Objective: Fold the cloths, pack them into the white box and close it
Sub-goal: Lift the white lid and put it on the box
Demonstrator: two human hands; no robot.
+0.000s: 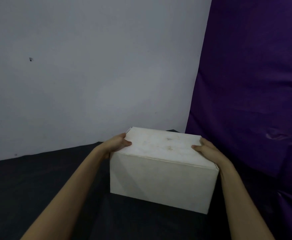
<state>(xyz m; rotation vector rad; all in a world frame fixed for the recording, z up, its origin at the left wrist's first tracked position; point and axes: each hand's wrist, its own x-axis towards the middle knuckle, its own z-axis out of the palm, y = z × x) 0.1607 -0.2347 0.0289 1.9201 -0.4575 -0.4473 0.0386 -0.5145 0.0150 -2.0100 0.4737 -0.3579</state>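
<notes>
Both hands, left hand (118, 144) and right hand (205, 147), clasp the closed white box (162, 170) between them.

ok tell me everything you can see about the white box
The white box looks like plain cardboard, rectangular, with faint smudges on its top. Its lid is closed flat, with a slight gap at the far left corner. It sits upright on the dark cloth-covered surface, near the purple sheet, one corner towards the camera. The left hand and right hand hold its two sides, thumbs resting on the top. Its contents are hidden.
</notes>
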